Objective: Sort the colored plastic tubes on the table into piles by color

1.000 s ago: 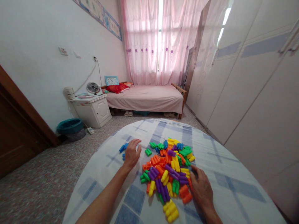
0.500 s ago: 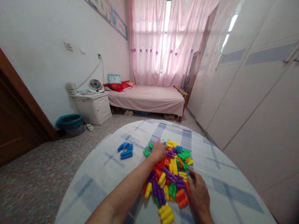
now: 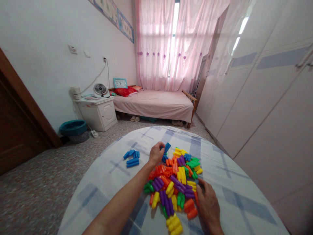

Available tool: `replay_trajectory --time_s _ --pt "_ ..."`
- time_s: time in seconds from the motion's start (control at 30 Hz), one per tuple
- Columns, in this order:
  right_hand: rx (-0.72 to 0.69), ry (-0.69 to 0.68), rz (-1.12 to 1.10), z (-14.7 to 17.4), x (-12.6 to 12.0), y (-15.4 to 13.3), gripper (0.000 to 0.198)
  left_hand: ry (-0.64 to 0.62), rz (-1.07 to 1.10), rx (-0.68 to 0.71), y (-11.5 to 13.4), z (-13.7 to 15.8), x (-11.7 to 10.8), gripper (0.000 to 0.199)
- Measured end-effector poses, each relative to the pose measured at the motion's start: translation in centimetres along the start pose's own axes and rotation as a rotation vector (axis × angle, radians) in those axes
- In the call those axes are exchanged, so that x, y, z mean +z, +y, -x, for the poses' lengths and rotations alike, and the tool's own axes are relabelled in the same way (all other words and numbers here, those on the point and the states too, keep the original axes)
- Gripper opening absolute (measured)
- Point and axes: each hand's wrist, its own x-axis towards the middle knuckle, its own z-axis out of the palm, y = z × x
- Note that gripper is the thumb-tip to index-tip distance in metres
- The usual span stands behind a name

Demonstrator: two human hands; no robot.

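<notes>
My left hand is closed at the far left edge of a pile of coloured plastic blocks. Its fingers pinch a blue block, which tilts upward; another blue block lies just below the fingertips. My right hand rests along the right side of the pile, thumb and forefinger apart. Beside it lie an orange block and several purple blocks. Red-orange blocks and yellow blocks fill the middle of the pile. Green blocks sit at its far right.
A small group of blue blocks lies apart on the left of the round table, on its checked tablecloth. Beyond the table are a bed, a white cabinet with a fan, and a bin. A wardrobe stands at right.
My left hand has moved left and slightly away from the pile's middle, now with a blue block in its fingers. Green blocks now show at the pile's left edge. My right hand has stayed put.
</notes>
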Motion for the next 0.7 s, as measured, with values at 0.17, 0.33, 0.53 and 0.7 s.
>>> replay_trajectory --time_s 0.17,0.33,0.53,0.7 --pt "-0.04 0.024 0.025 -0.2 -0.1 0.0 0.039 0.145 0.08 -0.082 -3.4 2.1 -5.4 0.029" --pt "-0.076 0.054 0.06 -0.3 -0.1 0.1 0.037 0.197 -0.053 -0.124 -7.1 5.2 -10.6 0.023" --pt "-0.058 -0.002 0.082 -0.1 -0.3 -0.2 0.045 0.257 -0.161 -0.143 -10.7 6.7 -11.2 0.027" --pt "-0.011 0.001 0.065 -0.2 -0.3 -0.2 0.045 0.339 -0.266 -0.068 -12.5 7.0 -9.9 0.029"
